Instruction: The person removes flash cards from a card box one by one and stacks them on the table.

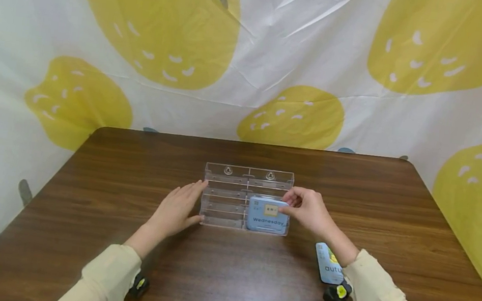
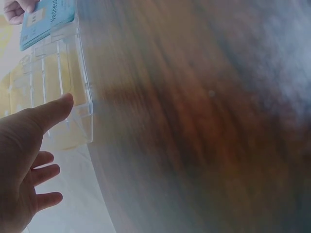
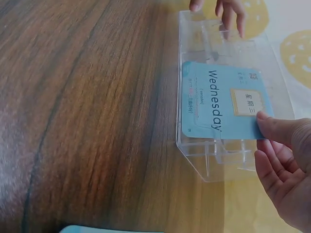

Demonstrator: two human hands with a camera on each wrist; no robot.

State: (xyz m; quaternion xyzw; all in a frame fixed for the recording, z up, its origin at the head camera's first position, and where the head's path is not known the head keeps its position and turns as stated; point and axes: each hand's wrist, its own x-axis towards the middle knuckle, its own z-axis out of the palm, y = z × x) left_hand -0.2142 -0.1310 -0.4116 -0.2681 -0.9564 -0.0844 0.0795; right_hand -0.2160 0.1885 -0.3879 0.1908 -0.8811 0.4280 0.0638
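Observation:
A clear plastic rack with two columns of slots stands on the table. At its lower right sits a blue flash card printed "Wednesday", with more card edges behind it in the left wrist view. My right hand pinches the upper right edge of that card, thumb on the printed face. On the rack's left side my left hand rests with fingers straight, thumb near the lower front corner and the other fingers at the side.
Another blue card, partly hidden by the right forearm, lies on the brown wooden table. Its visible letters read "autu". A white cloth with yellow fruit prints hangs behind the table. Dark wrist devices sit below both forearms.

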